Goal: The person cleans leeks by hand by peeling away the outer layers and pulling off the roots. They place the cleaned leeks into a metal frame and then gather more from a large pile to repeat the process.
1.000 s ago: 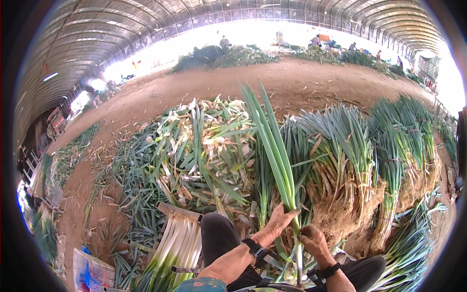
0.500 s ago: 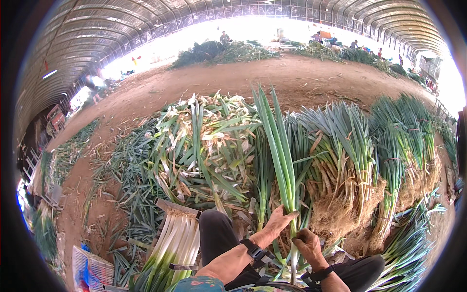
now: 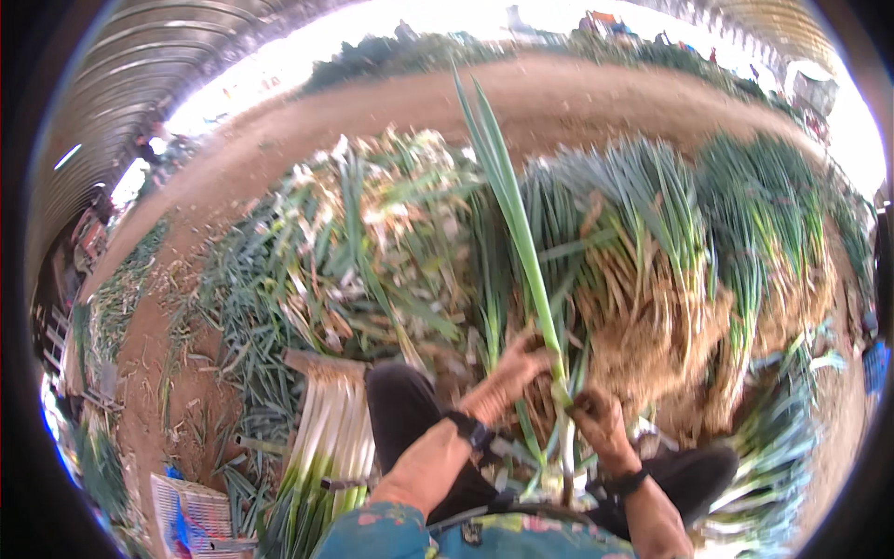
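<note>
One long green onion (image 3: 526, 252) stands nearly upright before me, its green leaves at the top and its white shank low between my legs. My left hand (image 3: 517, 368) is closed on the stalk where the green begins to pale. Just below and to the right, my right hand (image 3: 601, 424) pinches the side of the stalk, at a pale outer layer that bulges from it. Its fingertips are partly blurred. To my left, peeled green onions (image 3: 331, 438) with clean white shanks lie side by side in a rack (image 3: 321, 361).
A heap of stripped leaves (image 3: 391, 242) lies ahead. Unpeeled green onions with rooty ends (image 3: 652, 307) stand in bundles at the right, and more loose ones (image 3: 768, 456) lie nearer. A white plastic crate (image 3: 191, 512) sits at lower left. Bare soil (image 3: 410, 102) stretches beyond.
My view has tilted down, so the scene sits higher. My left hand has loosened its spread and curls at the stalk; the pale layer now stands out near my right hand.
</note>
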Demonstrator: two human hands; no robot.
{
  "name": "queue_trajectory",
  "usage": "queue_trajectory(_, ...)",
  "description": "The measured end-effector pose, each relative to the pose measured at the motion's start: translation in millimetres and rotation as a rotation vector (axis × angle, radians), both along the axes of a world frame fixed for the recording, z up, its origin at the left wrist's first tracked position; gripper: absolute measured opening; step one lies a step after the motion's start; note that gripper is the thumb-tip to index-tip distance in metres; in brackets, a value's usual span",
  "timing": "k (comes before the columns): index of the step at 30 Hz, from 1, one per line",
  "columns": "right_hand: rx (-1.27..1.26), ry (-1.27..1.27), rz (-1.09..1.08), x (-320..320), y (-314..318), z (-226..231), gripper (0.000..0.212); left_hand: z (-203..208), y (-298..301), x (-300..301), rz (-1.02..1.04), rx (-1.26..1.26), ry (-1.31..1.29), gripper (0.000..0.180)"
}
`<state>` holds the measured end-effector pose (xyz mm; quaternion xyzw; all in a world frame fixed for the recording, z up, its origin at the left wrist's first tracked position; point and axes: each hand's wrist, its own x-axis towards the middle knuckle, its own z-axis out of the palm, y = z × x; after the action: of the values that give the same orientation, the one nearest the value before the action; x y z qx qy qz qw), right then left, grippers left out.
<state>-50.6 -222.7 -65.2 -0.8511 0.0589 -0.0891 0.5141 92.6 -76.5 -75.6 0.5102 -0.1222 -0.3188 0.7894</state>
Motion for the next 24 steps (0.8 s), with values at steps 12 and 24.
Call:
queue_trajectory(12, 1.407, -0.094, -0.187, 29, -5, -17, 0.016, -13, -21, 58, 0.548, -0.202, 0.322, 0.027)
queue_trajectory(24, 1.553, -0.121, -0.282, -69, -73, -30, 0.017, -22, 49, 125, 1.011, -0.166, 0.284, 0.017)
